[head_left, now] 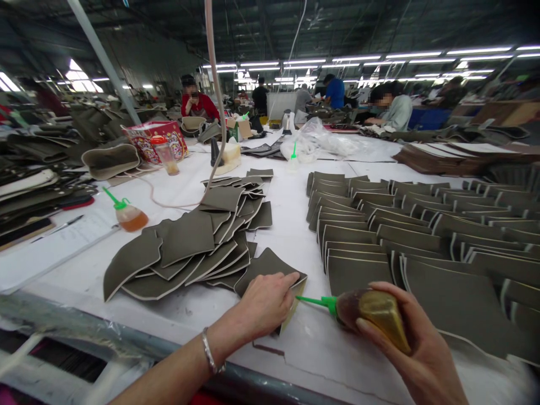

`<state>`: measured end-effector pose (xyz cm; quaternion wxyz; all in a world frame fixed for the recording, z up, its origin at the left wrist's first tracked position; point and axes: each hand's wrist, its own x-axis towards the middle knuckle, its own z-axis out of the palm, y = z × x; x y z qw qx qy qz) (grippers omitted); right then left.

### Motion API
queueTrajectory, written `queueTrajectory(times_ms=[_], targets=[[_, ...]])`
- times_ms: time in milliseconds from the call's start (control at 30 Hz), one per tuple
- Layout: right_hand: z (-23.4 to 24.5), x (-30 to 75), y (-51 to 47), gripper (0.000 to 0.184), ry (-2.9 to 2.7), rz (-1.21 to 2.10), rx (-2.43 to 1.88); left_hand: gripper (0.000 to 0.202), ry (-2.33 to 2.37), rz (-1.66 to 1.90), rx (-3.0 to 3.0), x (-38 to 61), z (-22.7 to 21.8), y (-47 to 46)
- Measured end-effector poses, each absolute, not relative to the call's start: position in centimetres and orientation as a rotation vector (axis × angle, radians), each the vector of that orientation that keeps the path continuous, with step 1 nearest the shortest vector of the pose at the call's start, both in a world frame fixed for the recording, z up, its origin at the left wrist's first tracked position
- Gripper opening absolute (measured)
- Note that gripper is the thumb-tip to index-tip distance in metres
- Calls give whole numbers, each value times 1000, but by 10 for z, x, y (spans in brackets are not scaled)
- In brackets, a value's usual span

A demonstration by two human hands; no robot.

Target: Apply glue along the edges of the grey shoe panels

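My left hand [264,304], with a metal bracelet at the wrist, rests on an olive-grey panel [268,274] at the near end of a loose heap and grips its edge. The panel's pale underside shows beside my fingers. My right hand [405,343] is closed around a squeeze bottle of amber glue [373,315]. The bottle's green nozzle [314,302] points left and its tip sits close to the panel's edge. A heap of similar panels [189,242] lies to the left of my left hand.
Overlapping rows of olive panels [400,242] cover the white worktable [291,349] to the right. A smaller glue bottle [129,214] stands at left, beside papers and a pen. Stacks of material lie along both sides. Several co-workers sit at tables farther back.
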<state>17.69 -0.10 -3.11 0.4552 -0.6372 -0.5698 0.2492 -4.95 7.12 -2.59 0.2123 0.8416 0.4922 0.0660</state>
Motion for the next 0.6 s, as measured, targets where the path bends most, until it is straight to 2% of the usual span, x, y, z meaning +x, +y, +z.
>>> queueTrajectory(times_ms=[233, 467, 600], targets=[[-35, 174, -7, 49, -1374, 833, -1497, 50, 1339, 192, 2298, -51, -25, 74], [-29, 186, 7, 50, -1361, 696, -1518, 52, 1329, 173, 2211, -52, -20, 75], [-33, 180, 1, 49, -1340, 788, -1500, 52, 1320, 196, 2173, -55, -22, 77]])
